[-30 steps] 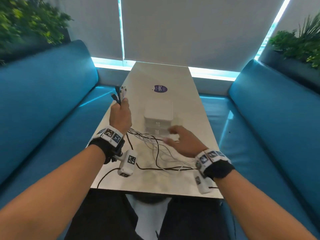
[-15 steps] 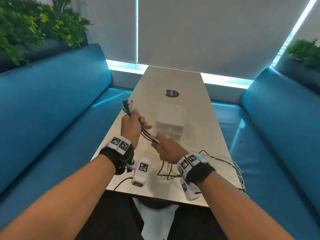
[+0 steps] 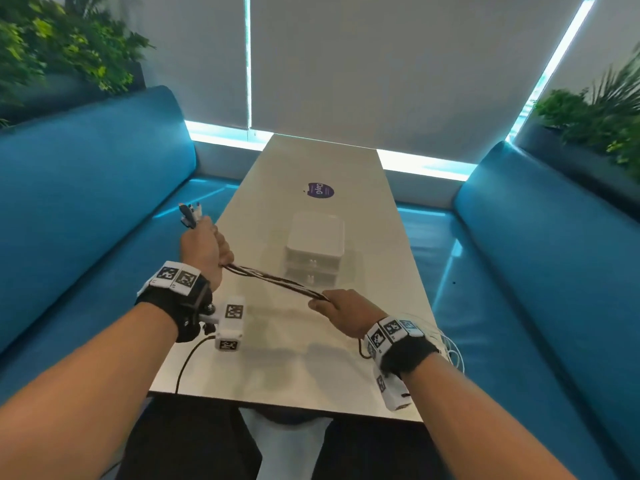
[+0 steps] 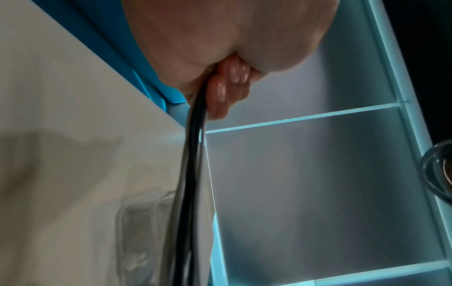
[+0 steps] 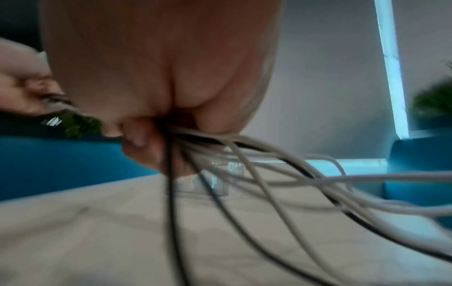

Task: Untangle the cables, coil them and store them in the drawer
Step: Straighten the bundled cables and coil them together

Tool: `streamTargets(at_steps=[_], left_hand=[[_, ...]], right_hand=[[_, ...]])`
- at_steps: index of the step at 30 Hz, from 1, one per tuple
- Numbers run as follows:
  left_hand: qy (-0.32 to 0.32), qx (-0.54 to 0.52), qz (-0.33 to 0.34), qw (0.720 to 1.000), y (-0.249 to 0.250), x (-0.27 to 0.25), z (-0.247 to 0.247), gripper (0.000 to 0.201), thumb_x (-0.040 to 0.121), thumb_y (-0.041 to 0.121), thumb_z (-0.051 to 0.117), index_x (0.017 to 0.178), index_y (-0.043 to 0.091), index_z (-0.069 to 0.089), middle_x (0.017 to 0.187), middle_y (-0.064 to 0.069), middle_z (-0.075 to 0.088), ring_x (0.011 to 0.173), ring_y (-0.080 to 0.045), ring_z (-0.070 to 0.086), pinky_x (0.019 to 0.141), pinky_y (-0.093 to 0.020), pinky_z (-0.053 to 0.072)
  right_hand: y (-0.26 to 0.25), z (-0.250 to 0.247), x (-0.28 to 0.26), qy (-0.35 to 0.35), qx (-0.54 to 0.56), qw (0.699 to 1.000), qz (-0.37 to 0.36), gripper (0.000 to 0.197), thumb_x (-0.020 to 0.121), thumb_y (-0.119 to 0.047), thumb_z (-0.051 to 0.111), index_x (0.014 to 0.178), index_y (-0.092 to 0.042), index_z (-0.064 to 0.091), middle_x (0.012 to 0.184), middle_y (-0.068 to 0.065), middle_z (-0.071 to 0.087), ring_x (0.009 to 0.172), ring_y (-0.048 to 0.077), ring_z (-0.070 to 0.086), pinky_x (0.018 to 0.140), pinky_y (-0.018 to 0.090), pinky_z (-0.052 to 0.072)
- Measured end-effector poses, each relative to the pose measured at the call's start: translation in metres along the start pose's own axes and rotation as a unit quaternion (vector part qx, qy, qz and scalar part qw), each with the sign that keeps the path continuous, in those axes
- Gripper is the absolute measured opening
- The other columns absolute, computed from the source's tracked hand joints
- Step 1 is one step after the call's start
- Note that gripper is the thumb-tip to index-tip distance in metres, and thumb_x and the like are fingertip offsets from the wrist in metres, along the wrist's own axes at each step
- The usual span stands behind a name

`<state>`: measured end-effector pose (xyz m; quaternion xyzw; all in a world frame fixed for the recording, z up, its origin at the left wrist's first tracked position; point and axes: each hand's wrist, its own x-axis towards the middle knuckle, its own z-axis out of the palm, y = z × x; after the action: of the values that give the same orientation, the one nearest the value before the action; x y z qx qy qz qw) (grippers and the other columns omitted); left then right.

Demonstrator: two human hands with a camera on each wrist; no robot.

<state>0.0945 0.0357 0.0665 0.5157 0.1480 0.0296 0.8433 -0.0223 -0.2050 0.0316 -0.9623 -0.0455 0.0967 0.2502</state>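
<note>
A bundle of black and white cables (image 3: 277, 280) stretches taut between my two hands above the table (image 3: 277, 372). My left hand (image 3: 204, 249) grips one end in a fist, with the plug ends (image 3: 190, 213) sticking out above it; the left wrist view shows its fingers (image 4: 227, 87) curled round the black cables (image 4: 190, 174). My right hand (image 3: 341, 308) grips the bundle further along, and the loose cables (image 5: 281, 183) fan out below its fingers (image 5: 139, 143). The slack (image 3: 450, 348) trails off the table's right edge. A small white drawer unit (image 3: 315, 249) stands mid-table behind the bundle, its drawers closed.
Blue benches (image 3: 86, 202) run along both sides of the table. A purple sticker (image 3: 320, 190) lies on the far half of the tabletop. Plants (image 3: 52, 46) stand behind the benches and blinds cover the window ahead. A black wrist-camera lead (image 3: 187, 362) hangs over the near edge.
My right hand took hold of the bundle beside my left hand and slid along it to the right, drawing the cables straight. The slack moved off the table's right edge.
</note>
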Motion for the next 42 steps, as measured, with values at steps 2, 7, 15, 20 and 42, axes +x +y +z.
streamTargets(at_steps=[2, 7, 15, 20, 42], left_hand=[[-0.009, 0.016, -0.006, 1.000, -0.002, -0.001, -0.006, 0.035, 0.100, 0.024, 0.038, 0.066, 0.024, 0.034, 0.047, 0.008, 0.024, 0.035, -0.008, 0.019, 0.037, -0.017, 0.017], [-0.057, 0.129, 0.003, 0.990, -0.016, -0.017, -0.005, 0.035, 0.096, 0.022, 0.043, 0.063, 0.024, 0.033, 0.046, 0.008, 0.026, 0.037, -0.011, 0.019, 0.041, -0.018, 0.018], [-0.103, 0.204, 0.040, 0.973, -0.019, -0.029, 0.003, 0.039, 0.099, 0.026, 0.044, 0.062, 0.022, 0.032, 0.049, 0.006, 0.027, 0.039, -0.014, 0.020, 0.043, -0.020, 0.019], [-0.150, 0.352, 0.049, 0.923, -0.034, -0.025, -0.012, 0.040, 0.081, 0.052, 0.048, 0.058, 0.020, 0.040, 0.046, 0.005, 0.036, 0.043, -0.021, 0.030, 0.055, -0.037, 0.027], [-0.363, 0.642, 0.040, 0.674, -0.080, -0.068, -0.008, 0.067, 0.072, 0.077, 0.053, 0.074, 0.010, 0.063, 0.058, 0.000, 0.055, 0.056, -0.022, 0.055, 0.062, -0.032, 0.041]], right_hand=[[0.006, 0.005, -0.001, -0.002, -0.019, 1.000, -0.006, 0.040, 0.101, -0.054, 0.039, 0.079, -0.022, 0.052, 0.073, 0.002, 0.060, 0.068, 0.019, 0.054, 0.065, 0.035, 0.038], [0.017, 0.021, -0.003, -0.040, -0.053, 0.998, 0.015, 0.036, 0.102, -0.053, 0.035, 0.085, -0.025, 0.051, 0.083, 0.003, 0.061, 0.076, 0.023, 0.056, 0.070, 0.035, 0.042], [0.022, 0.022, 0.000, 0.018, -0.026, 0.999, 0.032, 0.023, 0.103, -0.037, 0.043, 0.105, -0.015, 0.051, 0.084, 0.009, 0.059, 0.077, 0.031, 0.057, 0.073, 0.040, 0.046], [0.027, 0.012, -0.007, 0.009, -0.036, 0.999, -0.001, 0.029, 0.101, -0.043, 0.044, 0.082, -0.022, 0.051, 0.074, 0.000, 0.058, 0.073, 0.024, 0.056, 0.069, 0.038, 0.043], [0.024, -0.017, 0.004, -0.015, 0.004, 0.999, 0.031, 0.033, 0.097, -0.039, 0.052, 0.080, -0.012, 0.059, 0.075, 0.005, 0.059, 0.067, 0.020, 0.052, 0.068, 0.035, 0.040]])
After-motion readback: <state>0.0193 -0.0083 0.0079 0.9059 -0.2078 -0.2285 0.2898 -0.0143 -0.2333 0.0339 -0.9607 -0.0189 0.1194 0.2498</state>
